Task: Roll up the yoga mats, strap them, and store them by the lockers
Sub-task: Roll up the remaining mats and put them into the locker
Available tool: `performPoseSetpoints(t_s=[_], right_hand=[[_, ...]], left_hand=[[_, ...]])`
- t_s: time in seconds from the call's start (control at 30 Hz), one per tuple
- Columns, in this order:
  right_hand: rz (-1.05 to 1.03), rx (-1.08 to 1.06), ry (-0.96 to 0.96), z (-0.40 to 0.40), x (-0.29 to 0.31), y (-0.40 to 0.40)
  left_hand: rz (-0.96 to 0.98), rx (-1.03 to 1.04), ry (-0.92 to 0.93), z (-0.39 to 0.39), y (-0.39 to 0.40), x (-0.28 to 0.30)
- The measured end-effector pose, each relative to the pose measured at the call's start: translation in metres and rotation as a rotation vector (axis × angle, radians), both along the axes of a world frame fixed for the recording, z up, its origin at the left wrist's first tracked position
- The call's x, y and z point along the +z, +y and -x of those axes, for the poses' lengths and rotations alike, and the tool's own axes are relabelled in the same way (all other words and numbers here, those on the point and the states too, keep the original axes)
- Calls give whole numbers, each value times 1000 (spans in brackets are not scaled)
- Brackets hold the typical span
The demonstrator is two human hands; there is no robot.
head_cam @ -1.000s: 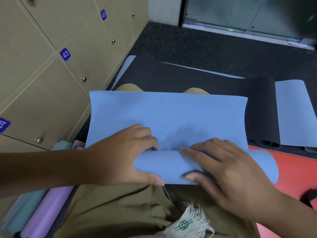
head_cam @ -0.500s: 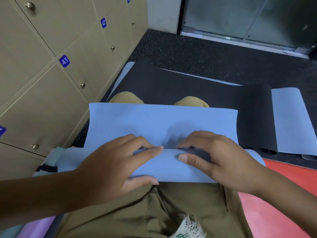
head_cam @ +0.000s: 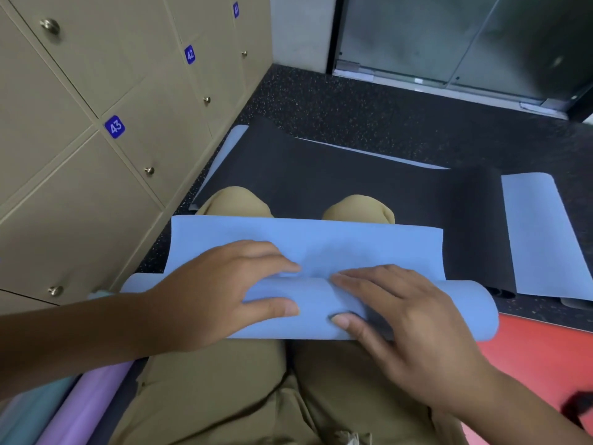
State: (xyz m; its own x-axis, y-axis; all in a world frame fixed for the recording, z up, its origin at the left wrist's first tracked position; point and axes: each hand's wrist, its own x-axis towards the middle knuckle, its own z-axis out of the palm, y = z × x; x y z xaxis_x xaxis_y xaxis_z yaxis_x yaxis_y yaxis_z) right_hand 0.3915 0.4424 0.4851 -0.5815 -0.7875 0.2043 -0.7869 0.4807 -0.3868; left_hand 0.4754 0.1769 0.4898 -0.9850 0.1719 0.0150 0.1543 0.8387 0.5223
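A light blue yoga mat (head_cam: 321, 242) lies across my lap, its near end wound into a thick roll (head_cam: 314, 311). My left hand (head_cam: 218, 293) grips the roll's left half, fingers over the top and thumb on the near side. In the same way my right hand (head_cam: 401, 319) holds the right half. The unrolled part reaches to my knees. The roll's left end sticks out past my left wrist.
Beige numbered lockers (head_cam: 80, 187) line the left. Rolled purple (head_cam: 86, 409) and teal (head_cam: 29, 412) mats lie beside my left leg. A black mat (head_cam: 321, 175) is spread ahead, a pale blue mat (head_cam: 542, 232) to its right, a red mat (head_cam: 539, 358) under my right side. Glass doors (head_cam: 449, 36) stand beyond.
The roll has grown thicker and the flat part shorter as both hands turned it away from me. My hands shifted along the roll and now sit close together.
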Motion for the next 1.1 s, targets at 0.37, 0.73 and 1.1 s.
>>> performPoseSetpoints(t_s=[0.37, 0.73, 1.1], right_hand=[[-127, -16, -280, 43, 16, -28], [3, -56, 70, 40, 2, -18], [-125, 5, 87, 60, -15, -16]], left_hand=[[205, 19, 325, -27, 20, -9], [170, 89, 195, 6, 4, -18], [138, 104, 205, 45, -9, -9]])
